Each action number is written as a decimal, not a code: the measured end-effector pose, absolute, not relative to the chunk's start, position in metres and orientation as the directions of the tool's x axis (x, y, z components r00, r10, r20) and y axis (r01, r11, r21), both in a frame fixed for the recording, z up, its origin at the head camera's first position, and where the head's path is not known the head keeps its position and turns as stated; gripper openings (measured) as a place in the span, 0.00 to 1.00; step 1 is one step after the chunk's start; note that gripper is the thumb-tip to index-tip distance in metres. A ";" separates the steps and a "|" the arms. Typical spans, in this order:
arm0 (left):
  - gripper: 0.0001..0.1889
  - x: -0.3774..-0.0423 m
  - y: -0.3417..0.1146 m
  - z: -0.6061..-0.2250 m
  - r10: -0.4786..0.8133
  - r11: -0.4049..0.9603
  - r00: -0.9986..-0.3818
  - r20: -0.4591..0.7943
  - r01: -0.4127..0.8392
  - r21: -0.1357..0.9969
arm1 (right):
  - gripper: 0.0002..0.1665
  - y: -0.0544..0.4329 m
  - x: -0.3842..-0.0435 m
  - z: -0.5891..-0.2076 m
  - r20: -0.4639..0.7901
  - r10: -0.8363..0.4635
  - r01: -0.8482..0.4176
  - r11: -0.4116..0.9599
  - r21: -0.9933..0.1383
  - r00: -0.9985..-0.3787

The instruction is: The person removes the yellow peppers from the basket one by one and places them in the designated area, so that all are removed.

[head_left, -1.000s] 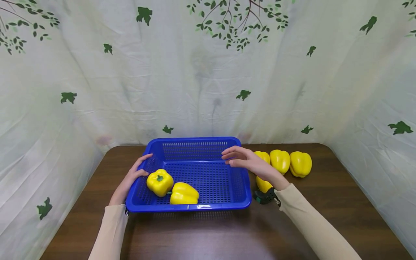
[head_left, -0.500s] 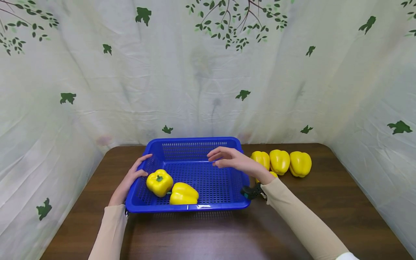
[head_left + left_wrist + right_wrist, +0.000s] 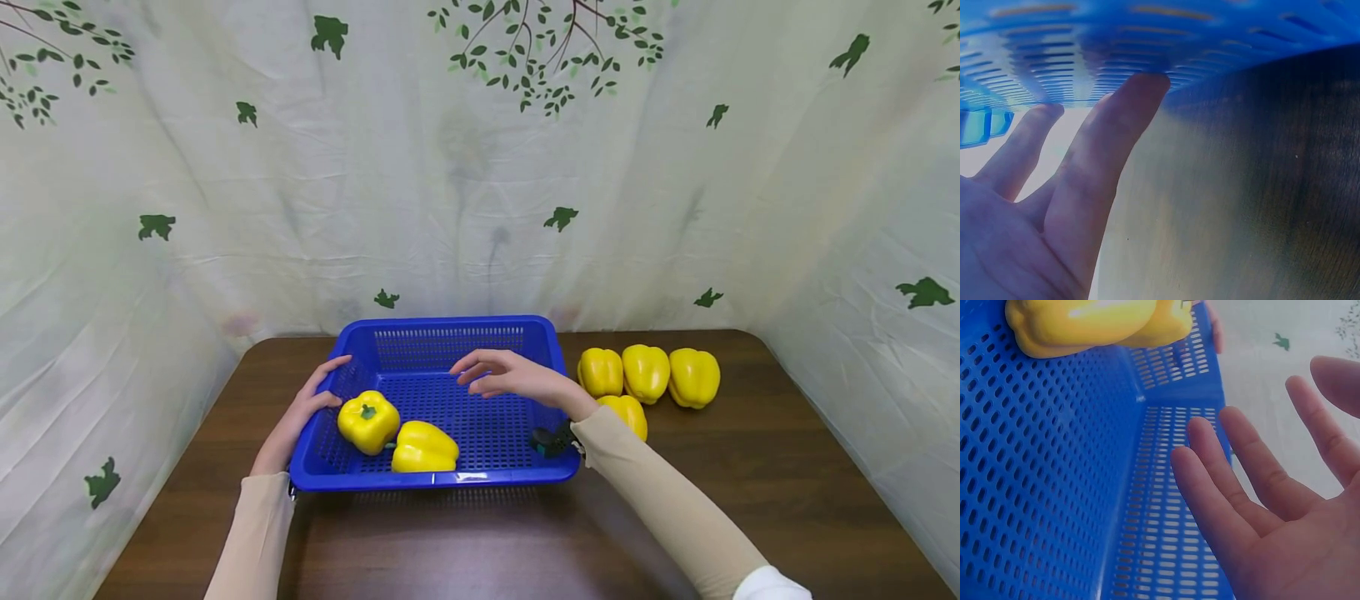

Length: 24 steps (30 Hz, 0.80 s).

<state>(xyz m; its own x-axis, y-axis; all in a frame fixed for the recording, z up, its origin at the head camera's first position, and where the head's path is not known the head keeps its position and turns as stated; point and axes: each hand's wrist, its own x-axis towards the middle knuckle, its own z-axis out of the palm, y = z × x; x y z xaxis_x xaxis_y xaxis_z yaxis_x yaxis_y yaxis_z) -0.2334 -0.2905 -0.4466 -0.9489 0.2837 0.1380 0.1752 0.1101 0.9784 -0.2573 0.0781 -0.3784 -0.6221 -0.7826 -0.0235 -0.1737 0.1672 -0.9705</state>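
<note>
A blue plastic basket [image 3: 480, 477] with slotted walls is at the middle of the table. My left hand [image 3: 303, 408] grips its left rim; in the left wrist view, the left fingers [image 3: 1107, 140] press against its slotted outer wall. Inside lie two yellow bell peppers: one with its green stem up [image 3: 368, 422] at the left, another on its side [image 3: 424, 447] near the front wall. Over the basket's right half hovers my right hand [image 3: 517, 377], fingers spread and loosely bent, holding nothing. The right wrist view shows this hand's bare palm [image 3: 1297, 550].
To the basket's right, several more yellow peppers stand on the brown wooden table [image 3: 757, 467]: three in a back row [image 3: 646, 374] and one in front [image 3: 626, 416], partly behind the right forearm. A pale leaf-patterned curtain [image 3: 420, 192] hangs behind and along both sides.
My right hand has moved left, from the basket's right rim to above its inside, uncovering the peppers at the right. The left hand, basket and peppers have stayed put.
</note>
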 end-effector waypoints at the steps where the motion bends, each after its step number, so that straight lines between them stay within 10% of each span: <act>1: 0.34 -0.233 -0.290 -0.446 0.284 0.111 -0.950 0.130 0.168 0.980 | 0.20 0.077 -0.258 -0.379 -0.034 -0.783 -0.167 0.174 -0.970 -0.621; 24: 0.34 -0.233 -0.290 -0.445 0.278 0.124 -0.952 0.130 0.169 0.978 | 0.26 0.041 -0.259 -0.396 -0.164 -0.900 -0.226 0.272 -0.935 -0.404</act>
